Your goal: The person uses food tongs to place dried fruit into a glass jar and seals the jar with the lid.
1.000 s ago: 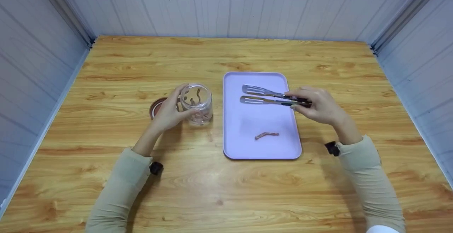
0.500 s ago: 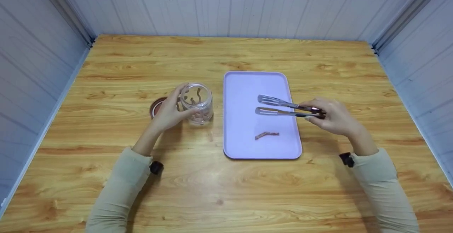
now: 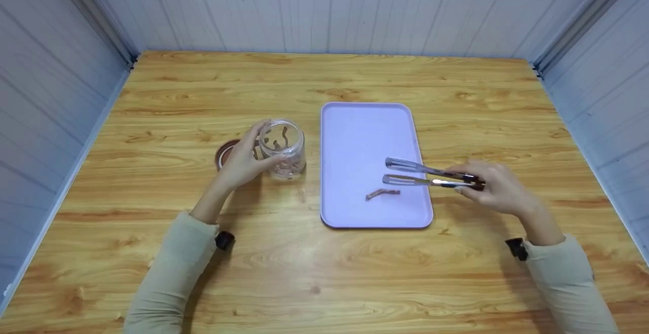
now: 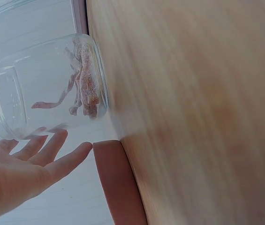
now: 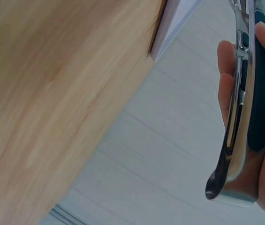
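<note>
My left hand (image 3: 243, 161) holds a clear jar (image 3: 288, 164) upright on the table, thumb on the near side and fingers on the far side. Several wrinkled brown strips (image 4: 85, 79), like dried meat, lie at its bottom, one leaning up the wall. My right hand (image 3: 499, 189) grips metal tongs (image 3: 430, 170) with dark handle grips by the handle. Their slotted ends stand apart above the right side of a lilac tray (image 3: 360, 141), with nothing between them. One bent brown strip (image 3: 383, 192) lies on the tray, just nearer than the tong tips.
A reddish-brown lid (image 3: 223, 153) lies on the wooden table (image 3: 284, 268), left of the jar and partly behind the left hand. In the left wrist view the lid (image 4: 118, 183) sits by the little finger. Pale panel walls (image 3: 324, 9) enclose the table.
My right hand has moved right and toward me, taking the parted tongs from the tray's upper part to its right side. The left hand, jar and tray strip stay put.
</note>
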`<state>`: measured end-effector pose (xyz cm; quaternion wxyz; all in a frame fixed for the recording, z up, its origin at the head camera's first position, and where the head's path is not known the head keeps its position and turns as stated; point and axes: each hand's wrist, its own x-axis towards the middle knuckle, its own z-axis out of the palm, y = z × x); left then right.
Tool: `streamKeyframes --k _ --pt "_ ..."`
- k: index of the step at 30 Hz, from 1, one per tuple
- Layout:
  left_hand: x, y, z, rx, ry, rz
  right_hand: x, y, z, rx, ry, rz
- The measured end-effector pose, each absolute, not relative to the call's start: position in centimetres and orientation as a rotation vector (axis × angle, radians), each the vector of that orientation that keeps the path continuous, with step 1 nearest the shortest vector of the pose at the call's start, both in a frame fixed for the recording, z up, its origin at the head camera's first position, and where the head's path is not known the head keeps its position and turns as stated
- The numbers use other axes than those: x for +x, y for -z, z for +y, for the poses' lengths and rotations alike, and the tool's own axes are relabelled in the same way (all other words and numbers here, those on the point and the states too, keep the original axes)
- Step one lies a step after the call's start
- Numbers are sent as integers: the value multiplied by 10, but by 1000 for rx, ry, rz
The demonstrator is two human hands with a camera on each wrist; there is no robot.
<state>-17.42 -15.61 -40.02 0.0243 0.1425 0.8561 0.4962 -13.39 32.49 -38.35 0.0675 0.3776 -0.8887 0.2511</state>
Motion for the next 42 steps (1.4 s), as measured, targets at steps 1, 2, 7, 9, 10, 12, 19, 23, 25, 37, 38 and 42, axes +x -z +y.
streamKeyframes --k 1,2,7,9,10,12,19,23,25,37,38,42 --pt "-175 402 -156 443 -1533 2654 -132 384 327 1142 -756 -2679" --pt "-176 403 -157 443 -1531 2660 -130 385 329 1138 -758 -2686" --pt "-176 404 -157 452 -1532 2669 -122 389 337 1142 -759 -2716" --pt "-176 404 -157 457 -1537 2667 -120 390 339 1138 -757 -2724" --pt "-176 405 -157 459 -1541 2664 -119 391 340 1128 -758 -2731" --pt "-176 405 -157 467 -1554 2657 -117 393 341 1114 -746 -2733" --pt "-175 405 -157 464 -1560 2657 -114 398 343 1123 -703 -2690" --pt "-175 405 -158 457 -1536 2668 -114 400 343 1137 -738 -2673" --pt "-175 405 -158 453 -1529 2675 -115 401 343 1142 -743 -2667" --pt "-175 403 -157 437 -1509 2683 -114 403 342 1130 -733 -2652" --pt "-175 403 -157 436 -1509 2682 -114 403 341 1127 -734 -2652" --pt "-175 403 -158 435 -1509 2683 -113 404 340 1105 -738 -2666"
